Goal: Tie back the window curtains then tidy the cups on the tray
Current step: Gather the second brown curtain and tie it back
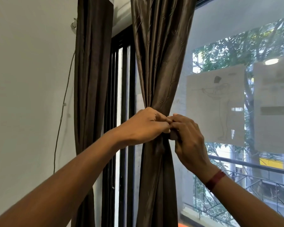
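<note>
A dark brown satin curtain (160,66) hangs in front of the window and is gathered into a narrow waist at mid height. My left hand (144,125) is closed against the gathered part from the left. My right hand (188,136) meets it from the right, fingers pinched on a short brown tie-back strap (173,134) that shows between the two hands. Most of the strap is hidden by my fingers and the cloth. A second brown curtain (92,71) hangs loose by the wall at the left. No cups or tray are in view.
A black window frame (121,89) stands between the two curtains. The large pane (236,38) at the right has paper sheets (216,105) stuck on it, with trees and a railing outside. A thin cable (64,99) runs down the white wall.
</note>
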